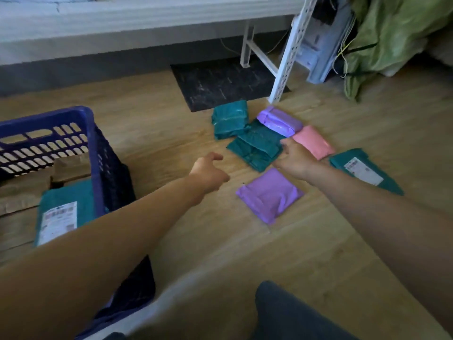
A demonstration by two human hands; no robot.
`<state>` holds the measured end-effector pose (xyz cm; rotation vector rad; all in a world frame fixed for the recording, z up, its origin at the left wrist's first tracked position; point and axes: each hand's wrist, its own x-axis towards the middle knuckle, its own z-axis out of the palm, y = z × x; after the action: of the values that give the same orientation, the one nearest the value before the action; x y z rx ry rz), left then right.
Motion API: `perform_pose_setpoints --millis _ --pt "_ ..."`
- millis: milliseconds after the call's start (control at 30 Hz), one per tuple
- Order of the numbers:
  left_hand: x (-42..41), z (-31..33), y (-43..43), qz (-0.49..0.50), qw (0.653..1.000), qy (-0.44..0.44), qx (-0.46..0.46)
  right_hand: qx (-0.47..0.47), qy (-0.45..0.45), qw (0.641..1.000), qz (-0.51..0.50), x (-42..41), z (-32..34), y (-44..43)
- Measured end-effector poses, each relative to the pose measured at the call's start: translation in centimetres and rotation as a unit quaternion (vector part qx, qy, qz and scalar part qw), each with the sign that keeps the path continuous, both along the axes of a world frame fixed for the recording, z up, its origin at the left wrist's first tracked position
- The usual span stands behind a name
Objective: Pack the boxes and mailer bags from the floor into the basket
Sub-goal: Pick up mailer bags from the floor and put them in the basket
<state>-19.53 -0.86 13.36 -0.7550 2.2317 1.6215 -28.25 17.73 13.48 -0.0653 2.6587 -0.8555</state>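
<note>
both arms outstretched, right hand (295, 157) seemingly touching teal mailer (256, 149)

Dim, soft indoor light with a cool cast and overall blur.

Brightest toward 12 o'clock, along the pale shelf edge (147, 18); the wooden floor (318, 241) darkens toward 6 o'clock. Shadows are faint and diffuse. Wide-angle bending shows at 9 and 3 o'clock. Both forearms smear near the bottom edge, and label print is unreadable.
</note>
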Motion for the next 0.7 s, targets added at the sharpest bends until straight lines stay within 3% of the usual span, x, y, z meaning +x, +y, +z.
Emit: perform_pose_setpoints --millis 267,500,700 --pt "-3.9 -10.9 6.0 0.036 0.995 -0.079 0.058 0.038 -0.059 0.997 -0.035 -4.5 -9.9 5.8" --pt "-4.9 -19.0 8.3 0.046 0.97 -0.195 0.135 -0.025 -0.097 0.993 -0.055 -6.8 -18.3 7.7" --pt "-6.1 -22.4 9.4 0.082 0.959 -0.216 0.166 -0.033 -0.133 0.988 -0.074 -8.4 -22.0 8.3"
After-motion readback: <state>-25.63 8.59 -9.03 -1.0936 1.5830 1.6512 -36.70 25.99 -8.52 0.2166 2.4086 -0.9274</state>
